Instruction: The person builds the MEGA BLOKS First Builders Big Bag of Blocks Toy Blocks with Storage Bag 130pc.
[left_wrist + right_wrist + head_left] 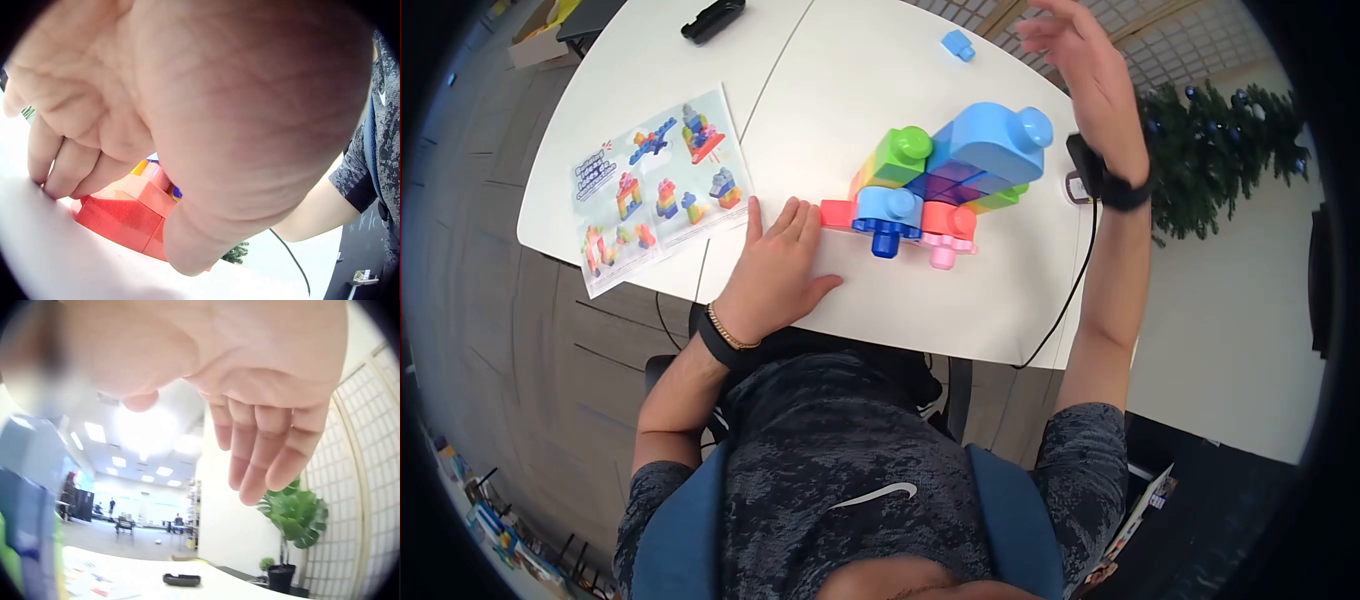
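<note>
A structure of large toy building blocks (945, 170) stands on the white table, with light blue, green, purple, red and pink pieces. At its left end a red block (835, 214) sits low, seen also as a red block (119, 220) past the palm in the left wrist view. My left hand (775, 270) lies palm down with straight fingers, fingertips right by that red block. Raised at the table's right side, my right hand (1095, 85) has loose fingers and nothing in it. A loose light blue block (958, 45) lies near the far edge.
To the left lies a printed sheet (655, 190) with pictures of block models. A black object (713, 20) sits at the far left of the table. One black cable (1068, 300) runs down from the right wrist. Beyond the right edge stands a green tree (1225, 150).
</note>
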A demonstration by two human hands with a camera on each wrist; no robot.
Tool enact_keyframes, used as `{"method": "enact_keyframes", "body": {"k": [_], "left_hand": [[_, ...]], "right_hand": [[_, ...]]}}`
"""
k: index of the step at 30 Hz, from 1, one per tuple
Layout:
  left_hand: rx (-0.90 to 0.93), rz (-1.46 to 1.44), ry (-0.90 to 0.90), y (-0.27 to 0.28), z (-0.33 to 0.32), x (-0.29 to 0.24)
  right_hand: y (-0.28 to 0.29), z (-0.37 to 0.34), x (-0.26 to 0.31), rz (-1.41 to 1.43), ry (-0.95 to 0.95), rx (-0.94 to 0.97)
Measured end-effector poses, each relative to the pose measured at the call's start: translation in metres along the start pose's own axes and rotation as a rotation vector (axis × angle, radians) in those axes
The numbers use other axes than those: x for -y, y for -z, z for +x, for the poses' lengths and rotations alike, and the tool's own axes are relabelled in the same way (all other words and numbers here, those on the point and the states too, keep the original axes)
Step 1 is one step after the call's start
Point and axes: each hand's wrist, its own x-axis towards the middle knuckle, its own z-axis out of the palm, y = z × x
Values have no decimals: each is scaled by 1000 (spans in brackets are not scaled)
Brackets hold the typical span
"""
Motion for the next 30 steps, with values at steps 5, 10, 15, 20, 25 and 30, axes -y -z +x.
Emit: {"method": "enact_keyframes", "body": {"k": [5,10,15,20,25,30], "left_hand": [[-7,32,2,-2,2,-4],[8,67,9,-1,4,-6],[9,43,5,1,3,-3],[6,84,0,-3,3,-3],[-32,108,-9,-6,2,-3],[-34,91,-39,-10,2,3]], "right_hand": [[-36,36,-172,-427,-221,145],[-85,42,-222,-613,-253,93],[-109,34,-251,-612,-277,92],[-97,19,-232,-561,-203,133],[-13,19,-124,-359,-103,-127],[67,-19,75,-369,27,-38]]}}
